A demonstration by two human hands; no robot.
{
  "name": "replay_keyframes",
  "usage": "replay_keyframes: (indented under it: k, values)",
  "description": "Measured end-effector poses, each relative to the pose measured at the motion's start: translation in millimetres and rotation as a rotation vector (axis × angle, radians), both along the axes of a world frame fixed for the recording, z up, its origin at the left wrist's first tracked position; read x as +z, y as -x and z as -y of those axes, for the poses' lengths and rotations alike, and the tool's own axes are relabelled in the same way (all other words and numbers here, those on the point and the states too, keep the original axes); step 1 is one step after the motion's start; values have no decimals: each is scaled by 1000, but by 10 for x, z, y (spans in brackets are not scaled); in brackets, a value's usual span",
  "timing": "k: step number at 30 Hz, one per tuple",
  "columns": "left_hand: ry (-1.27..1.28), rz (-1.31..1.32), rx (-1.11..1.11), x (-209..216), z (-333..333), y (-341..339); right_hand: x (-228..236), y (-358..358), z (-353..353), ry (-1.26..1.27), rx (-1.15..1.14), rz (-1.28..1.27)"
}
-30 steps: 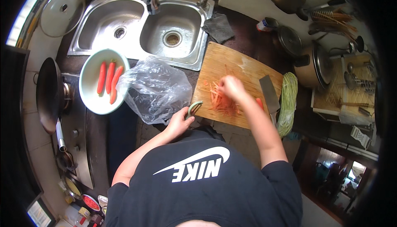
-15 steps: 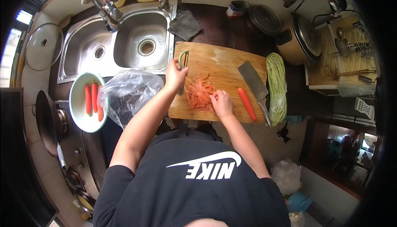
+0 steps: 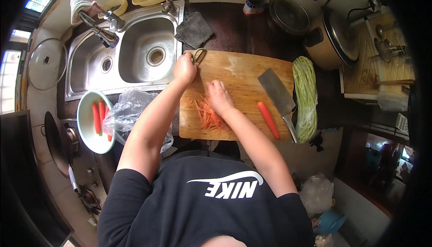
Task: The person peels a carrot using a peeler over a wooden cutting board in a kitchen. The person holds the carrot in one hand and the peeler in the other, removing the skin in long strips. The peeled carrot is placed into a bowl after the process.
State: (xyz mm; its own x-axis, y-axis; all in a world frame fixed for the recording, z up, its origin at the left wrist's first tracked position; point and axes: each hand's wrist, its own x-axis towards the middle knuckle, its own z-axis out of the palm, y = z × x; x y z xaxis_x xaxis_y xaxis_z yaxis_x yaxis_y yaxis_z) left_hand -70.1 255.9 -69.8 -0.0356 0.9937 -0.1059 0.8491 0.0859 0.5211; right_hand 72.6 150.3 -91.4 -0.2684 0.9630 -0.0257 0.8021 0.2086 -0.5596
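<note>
My left hand (image 3: 185, 70) is closed around a green-handled peeler (image 3: 199, 55) at the far left corner of the wooden cutting board (image 3: 243, 78). Thin orange carrot peelings (image 3: 208, 116) lie heaped on the left half of the board. Over the far side of this heap, my right hand (image 3: 219, 98) is closed, its fingers curled down into the peelings and partly hiding them. A peeled carrot (image 3: 268, 120) lies toward the right of the board. Beside it rests a cleaver (image 3: 275, 92), its handle pointing toward me.
Long green beans (image 3: 305, 98) in a bundle lie along the board's right edge. On the left, a pale bowl (image 3: 85, 135) holds several carrots, with a clear plastic bag (image 3: 130, 112) next to it. Behind are a double sink (image 3: 114, 58), a grey cloth (image 3: 194, 30) and lidded pots (image 3: 288, 17).
My right hand has moved left and away from me, from the near right edge of the peelings to their far side. The left hand with the peeler has shifted slightly toward the board's far corner.
</note>
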Motion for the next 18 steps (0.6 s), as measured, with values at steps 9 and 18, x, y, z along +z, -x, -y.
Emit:
replay_keyframes:
  k: [9,18]
  values:
    - [-31,15,-146,206,696,-11,146,-335,412,-95,-39,-273]
    - [-62,163,-181,-56,1661,-283,139,-438,452,49,35,-222]
